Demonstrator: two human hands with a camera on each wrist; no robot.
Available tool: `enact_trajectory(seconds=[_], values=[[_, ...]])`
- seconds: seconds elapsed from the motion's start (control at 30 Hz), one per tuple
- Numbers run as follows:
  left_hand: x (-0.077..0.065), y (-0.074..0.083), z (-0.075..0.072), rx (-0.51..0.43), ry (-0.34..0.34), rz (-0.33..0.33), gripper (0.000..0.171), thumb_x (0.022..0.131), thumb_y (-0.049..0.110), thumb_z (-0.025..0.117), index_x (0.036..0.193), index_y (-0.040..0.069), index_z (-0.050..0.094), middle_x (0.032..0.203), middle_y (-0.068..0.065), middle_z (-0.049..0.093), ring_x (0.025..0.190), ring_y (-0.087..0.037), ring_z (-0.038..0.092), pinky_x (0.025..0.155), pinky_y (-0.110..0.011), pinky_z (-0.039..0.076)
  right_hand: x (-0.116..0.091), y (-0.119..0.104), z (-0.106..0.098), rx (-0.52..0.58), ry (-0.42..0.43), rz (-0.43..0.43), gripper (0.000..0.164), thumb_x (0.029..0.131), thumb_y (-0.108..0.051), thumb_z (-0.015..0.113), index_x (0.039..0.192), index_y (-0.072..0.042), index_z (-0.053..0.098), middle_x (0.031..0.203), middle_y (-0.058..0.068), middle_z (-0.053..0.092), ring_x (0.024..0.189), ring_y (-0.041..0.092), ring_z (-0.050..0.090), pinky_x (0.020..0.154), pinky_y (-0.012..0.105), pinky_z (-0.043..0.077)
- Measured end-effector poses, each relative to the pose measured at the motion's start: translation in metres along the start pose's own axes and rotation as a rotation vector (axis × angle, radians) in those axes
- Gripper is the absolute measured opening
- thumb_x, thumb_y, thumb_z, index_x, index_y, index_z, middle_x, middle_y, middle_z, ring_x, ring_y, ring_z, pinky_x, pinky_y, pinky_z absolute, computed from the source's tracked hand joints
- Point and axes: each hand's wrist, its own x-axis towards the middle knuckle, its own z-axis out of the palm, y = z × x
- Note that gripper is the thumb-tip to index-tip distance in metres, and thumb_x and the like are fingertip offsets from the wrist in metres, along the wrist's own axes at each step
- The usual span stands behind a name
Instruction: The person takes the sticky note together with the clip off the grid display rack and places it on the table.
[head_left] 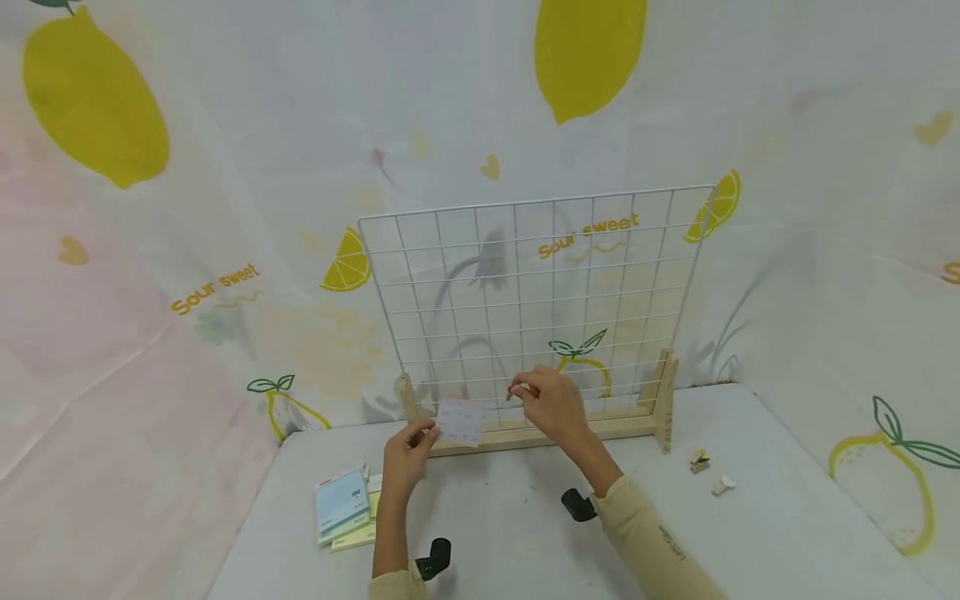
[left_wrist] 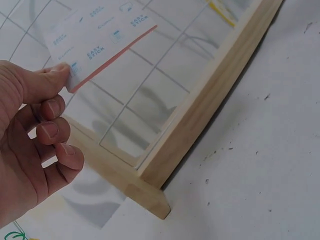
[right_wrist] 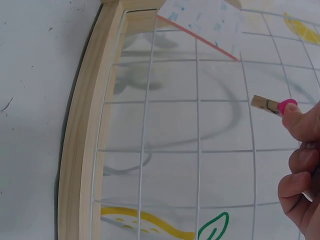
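Observation:
My left hand (head_left: 406,457) pinches a sticky note sheet (left_wrist: 102,37) by its corner, between thumb and forefinger. Blue "EASY STICK" print covers the side facing the left wrist camera, and a red edge runs along the bottom. In my right hand (head_left: 553,403) a small wooden clothespin (right_wrist: 265,103) with a pink piece on it is pinched at one end, its free tip pointing left toward the sheet in the head view. Both hands are in front of a white wire grid (head_left: 536,292), near its lower rows.
The grid stands in a wooden base (head_left: 630,425) with upright feet. Sticky note pads (head_left: 342,502) in blue, green and yellow lie stacked at the left. Two more clothespins, one yellow-topped (head_left: 700,461) and one white-topped (head_left: 723,485), lie on the white table (head_left: 517,546) at the right.

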Motion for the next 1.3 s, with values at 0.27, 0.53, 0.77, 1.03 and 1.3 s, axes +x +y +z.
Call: enact_trajectory(seconds=[0.27, 0.53, 0.77, 1.03, 1.3], values=[[-0.004, -0.003, -0.02, 0.032, -0.001, -0.04, 0.009, 0.09, 0.007, 0.072, 0.097, 0.002, 0.074, 0.065, -0.001, 0.051, 0.057, -0.011, 0.041, 0.05, -0.024, 0.033, -0.01, 0.009, -0.004, -0.013, -0.048, 0.02, 0.01, 0.08, -0.008, 0.082, 0.087, -0.01, 0.077, 0.064, -0.009, 0.039, 0.057, 0.008, 0.035, 0.048, 0.024, 0.028], [-0.008, -0.008, -0.036, 0.074, -0.043, -0.099, 0.009, 0.092, 0.008, 0.07, 0.098, 0.003, 0.074, 0.065, -0.002, 0.05, 0.058, -0.012, 0.04, 0.052, -0.025, 0.032, -0.023, 0.014, -0.014, -0.024, -0.118, 0.066, 0.011, 0.082, -0.012, 0.082, 0.087, -0.014, 0.073, 0.07, -0.009, 0.042, 0.062, 0.009, 0.039, 0.049, 0.025, 0.032], [-0.014, -0.014, -0.05, 0.067, -0.034, -0.151, 0.009, 0.093, 0.008, 0.068, 0.097, 0.001, 0.072, 0.066, -0.003, 0.049, 0.055, -0.01, 0.039, 0.05, -0.024, 0.032, -0.031, 0.022, -0.019, -0.047, -0.127, 0.056, 0.011, 0.081, -0.012, 0.082, 0.088, -0.013, 0.073, 0.07, -0.007, 0.042, 0.061, 0.008, 0.038, 0.048, 0.024, 0.031], [-0.019, -0.022, -0.068, 0.082, -0.018, -0.183, 0.01, 0.095, 0.009, 0.066, 0.101, 0.002, 0.071, 0.069, -0.008, 0.051, 0.05, -0.009, 0.039, 0.047, -0.023, 0.033, -0.043, 0.033, -0.024, -0.059, -0.143, 0.092, 0.011, 0.083, -0.013, 0.081, 0.089, -0.016, 0.073, 0.069, -0.011, 0.041, 0.06, 0.008, 0.038, 0.048, 0.024, 0.03], [-0.028, -0.028, -0.087, 0.117, 0.03, -0.232, 0.014, 0.098, 0.01, 0.063, 0.106, 0.0, 0.068, 0.07, -0.003, 0.049, 0.049, -0.008, 0.04, 0.047, -0.023, 0.035, -0.058, 0.048, -0.03, -0.063, -0.168, 0.151, 0.011, 0.083, -0.014, 0.08, 0.091, -0.015, 0.072, 0.071, -0.011, 0.042, 0.061, 0.009, 0.039, 0.05, 0.025, 0.031]])
